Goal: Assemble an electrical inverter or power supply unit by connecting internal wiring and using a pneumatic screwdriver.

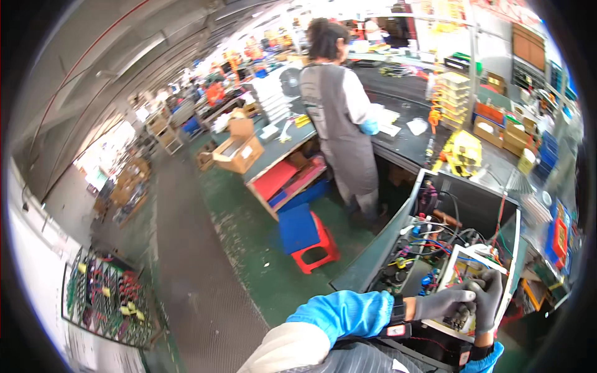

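In the head view, a white-edged tray (449, 267) sits in a large open case (476, 196), and both grey-gloved hands are over the tray's near part: the left hand (446, 302) toward its left side, the right hand (490, 299) toward its right. The fingers of both hands are curled and pressed close together, meeting each other; I cannot tell whether they pinch anything. A cluster of small dark parts (460, 317) is just below the gloves, within the tray's near end; whether it is held or lying there is unclear. Tangled coloured wires (429, 239) lie left of the tray. Farther left of it stands a red stool (316, 248); beyond it, a person in a grey apron (348, 124) works at a bench.
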`<state>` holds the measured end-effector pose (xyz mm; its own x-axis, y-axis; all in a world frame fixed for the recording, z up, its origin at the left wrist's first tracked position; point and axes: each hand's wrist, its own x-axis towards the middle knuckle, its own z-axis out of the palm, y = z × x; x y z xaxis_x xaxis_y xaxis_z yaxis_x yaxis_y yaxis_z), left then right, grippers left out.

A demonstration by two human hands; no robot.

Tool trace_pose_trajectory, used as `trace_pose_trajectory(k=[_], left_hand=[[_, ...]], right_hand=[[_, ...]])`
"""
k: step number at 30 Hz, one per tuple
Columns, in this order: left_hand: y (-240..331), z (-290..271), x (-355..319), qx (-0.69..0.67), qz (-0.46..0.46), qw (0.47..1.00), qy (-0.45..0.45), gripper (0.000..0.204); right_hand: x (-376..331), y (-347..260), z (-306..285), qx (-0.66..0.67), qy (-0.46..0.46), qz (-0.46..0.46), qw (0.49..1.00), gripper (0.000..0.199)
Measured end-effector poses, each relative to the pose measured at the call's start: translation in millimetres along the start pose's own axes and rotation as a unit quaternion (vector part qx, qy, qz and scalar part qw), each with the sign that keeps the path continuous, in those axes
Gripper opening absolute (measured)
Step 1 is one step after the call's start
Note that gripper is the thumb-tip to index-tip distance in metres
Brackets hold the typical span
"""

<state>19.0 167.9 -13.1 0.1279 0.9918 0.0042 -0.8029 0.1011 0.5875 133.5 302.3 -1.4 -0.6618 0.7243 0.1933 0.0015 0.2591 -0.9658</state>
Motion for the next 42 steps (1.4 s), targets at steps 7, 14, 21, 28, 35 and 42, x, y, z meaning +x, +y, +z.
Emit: trace_pose_trajectory(k=[7,14,21,28,35,42], left_hand=[[-3.2,-7.6,-2.9,-0.007,0.004,1.000,0.019,0.036],[-4.3,-9.6,-1.5,-0.010,0.003,1.000,0.011,0.047],[-1.2,-14.2,-2.7,0.000,-0.011,1.000,0.010,0.050],[-28.8,-25.2,17.3,0.006,-0.009,1.000,0.001,0.054],[4.2,-15.7,-14.3,0.040,-0.032,0.996,0.072,0.040],[14.3,-2.2,-8.1,0.060,-0.043,0.995,0.068,0.049]], right_hand=[[1.5,-7.9,5.0,0.041,-0.048,0.044,0.997,0.023],[2.5,1.1,0.0,0.045,-0.052,0.043,0.997,0.023],[5.9,1.8,1.7,0.051,-0.061,0.058,0.995,0.022],[-6.9,-26.3,-6.6,-0.032,-0.023,0.062,0.997,0.024],[3.7,-17.2,5.2,-0.064,-0.058,0.015,0.996,0.029],[1.7,-13.6,-1.9,-0.054,-0.040,0.023,0.997,0.037]])
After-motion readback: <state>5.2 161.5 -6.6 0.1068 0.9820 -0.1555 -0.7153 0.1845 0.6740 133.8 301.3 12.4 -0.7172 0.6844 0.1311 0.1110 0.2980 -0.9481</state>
